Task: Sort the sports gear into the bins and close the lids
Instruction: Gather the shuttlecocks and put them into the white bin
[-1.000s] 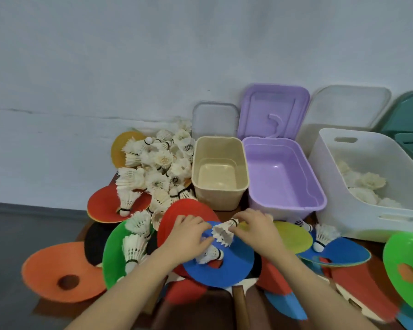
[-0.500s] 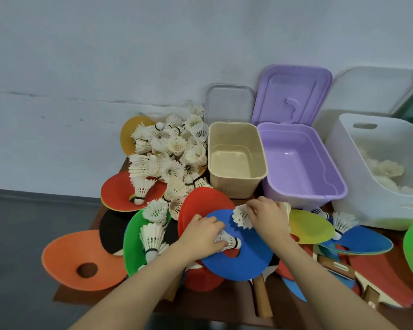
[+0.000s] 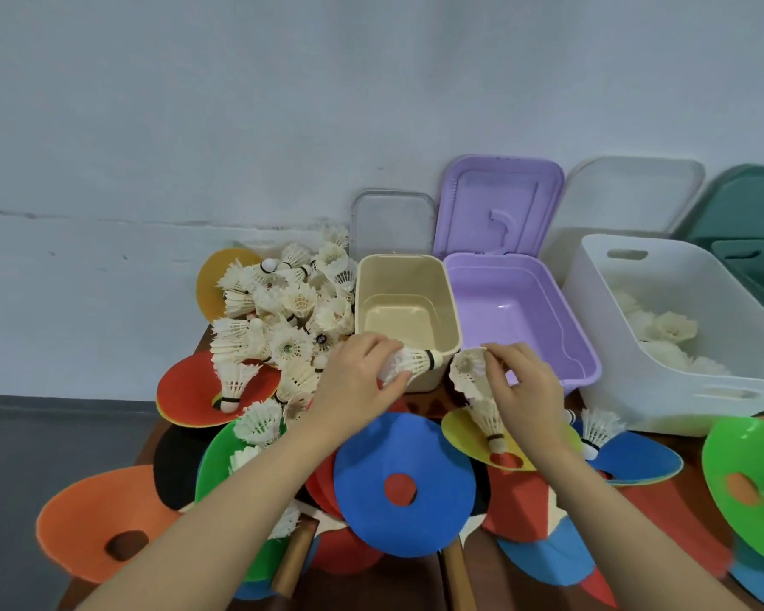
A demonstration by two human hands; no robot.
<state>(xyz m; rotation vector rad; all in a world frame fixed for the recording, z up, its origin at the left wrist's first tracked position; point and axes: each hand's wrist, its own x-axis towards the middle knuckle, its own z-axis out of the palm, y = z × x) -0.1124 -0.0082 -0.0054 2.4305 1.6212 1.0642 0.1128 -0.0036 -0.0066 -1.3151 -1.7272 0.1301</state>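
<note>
Both hands have lifted off the blue disc [image 3: 404, 482], where they were gathering shuttlecocks a second ago, and risen toward 12 o'clock to the front rims of the bins. The pick-up looks done, and the drop into a bin is probably next.

The left hand [image 3: 356, 385] curls its fingers and thumb round the feather skirt of one shuttlecock [image 3: 411, 362], which lies sideways, cork toward 3 o'clock, touching the front rim of the beige bin [image 3: 404, 297]. The right hand [image 3: 523, 381] pinches a nested stack of shuttlecocks [image 3: 477, 390] near its top; the stack hangs cork-down toward 6 o'clock over the yellow disc [image 3: 459, 427].

The white bin [image 3: 662, 368] at 3 o'clock already holds shuttlecocks (so it is the likely target). The big pile of shuttlecocks [image 3: 283, 315] at 10 o'clock is unsorted, and every lid stands off, leaning on the wall.
</note>
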